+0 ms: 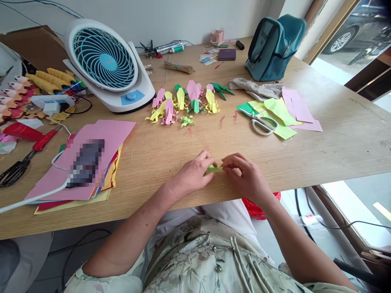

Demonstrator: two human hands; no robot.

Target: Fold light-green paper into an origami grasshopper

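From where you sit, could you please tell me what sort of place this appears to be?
Probably a small papercraft workspace: folded paper figures sit on the wooden table, along with white-handled scissors and a stack of coloured sheets.

Surface (pixel 330 146), right side: faint dark characters along the wood, opening with what looks like "N C"; rest too faint to make out. Second small mark nearer the back, illegible. Teal bag (pixel 262 49): line of lettering up its side panel, too small to read. Fan (pixel 108 62): pale marking on blue hub, unreadable. Nothing else legible.
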